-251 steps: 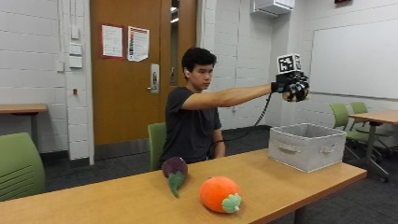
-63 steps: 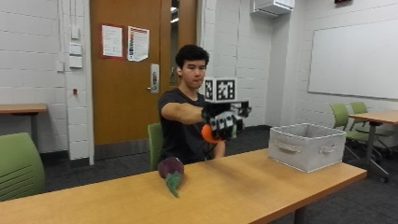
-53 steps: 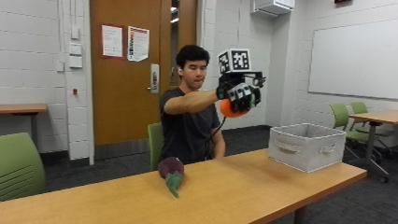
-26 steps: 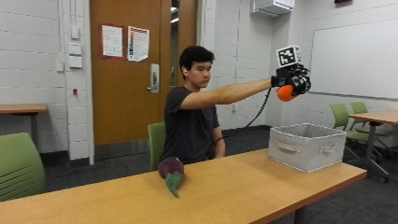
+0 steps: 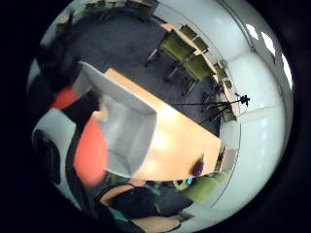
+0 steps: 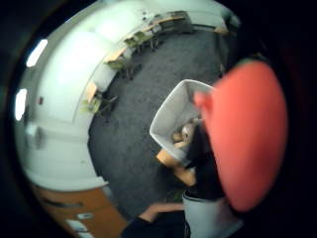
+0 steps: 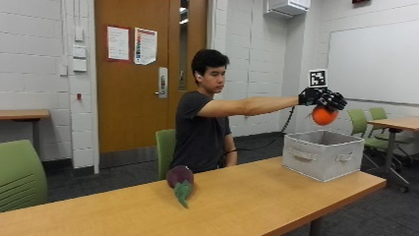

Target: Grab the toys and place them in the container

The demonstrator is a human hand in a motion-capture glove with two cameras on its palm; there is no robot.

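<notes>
In the outside view my gloved right hand is stretched out at arm's length and grips a round orange toy from above. The toy hangs over the grey fabric container at the table's right end. A purple eggplant toy with a green stem lies on the wooden table near its middle. In the thumb side palm view the orange toy sits close to the palm, with the container below it holding some pale things. The little finger side view shows the container and the eggplant.
Green chairs stand behind the table and at the far left. A second table with green chairs stands to the right, past the container. The person's bare hand is down behind the table.
The orange toy has left the table. My hand carried it up and to the right, from in front of the person's chest to above the container.
</notes>
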